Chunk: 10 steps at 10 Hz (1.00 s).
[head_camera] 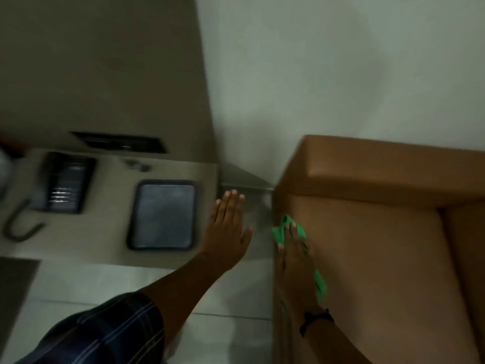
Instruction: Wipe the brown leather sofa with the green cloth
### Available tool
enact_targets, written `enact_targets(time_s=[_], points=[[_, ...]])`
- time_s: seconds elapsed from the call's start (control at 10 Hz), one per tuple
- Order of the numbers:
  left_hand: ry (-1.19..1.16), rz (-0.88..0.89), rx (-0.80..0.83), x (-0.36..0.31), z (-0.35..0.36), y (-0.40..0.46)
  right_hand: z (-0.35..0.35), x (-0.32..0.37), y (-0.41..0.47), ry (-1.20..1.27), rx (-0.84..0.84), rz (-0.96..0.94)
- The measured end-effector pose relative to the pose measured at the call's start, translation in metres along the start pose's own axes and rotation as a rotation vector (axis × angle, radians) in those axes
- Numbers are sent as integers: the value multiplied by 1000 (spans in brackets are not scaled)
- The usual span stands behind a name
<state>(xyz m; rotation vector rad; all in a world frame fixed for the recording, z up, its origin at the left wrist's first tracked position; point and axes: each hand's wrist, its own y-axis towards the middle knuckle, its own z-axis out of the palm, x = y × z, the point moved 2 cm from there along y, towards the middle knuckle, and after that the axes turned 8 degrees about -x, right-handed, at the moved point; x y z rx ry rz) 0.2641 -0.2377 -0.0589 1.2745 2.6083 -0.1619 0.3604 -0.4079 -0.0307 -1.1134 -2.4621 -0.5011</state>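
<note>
- Plaid sleeve [105, 329] at the lower left lies nearest the camera, covering the upper part of the person's left arm.
- On the blurred desk [105, 245] to the left sit a telephone [65, 182] and a dark tray [164, 215], both apart from the work.
- Left hand [227, 227] hovers flat over the gap between desk and sofa, fingers spread, holding nothing.
- Right hand [292, 256] presses the green cloth [284, 229] flat under its palm against the arm end of the brown leather sofa [367, 245], fingers extended rather than closed around it.
- Wiping looks underway at this end only; the leather shows no visible mark of cleaning, so I judge the backrest and seat remain.
</note>
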Motion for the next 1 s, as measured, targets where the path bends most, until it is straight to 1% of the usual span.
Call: enact_targets(time_s=[0.1,0.2,0.3,0.4,0.6,0.7,0.8,0.9,1.0], points=[[39,-110,6,80,-33,-14,34,87,20,-22,117,-69],[109,-195,-8,199,-59,-35,107,190,30,-74,347,-117],[141,-232,43,265,-57,-47,164,234,33,-79,426,-126],[147,-240,64,329,-40,-57,239,259,34,-175,474,-144],[95,-243,117,389,4,-63,329,266,30,-326,542,-149],[68,-223,130,395,12,-64,340,264,26,-351,531,-144],[37,-199,131,395,12,-64,344,267,16,-397,559,-154],[15,-186,96,391,0,-56,341,269,21,-389,620,-131],[-21,-175,8,383,-28,-45,319,277,27,-304,625,-160]])
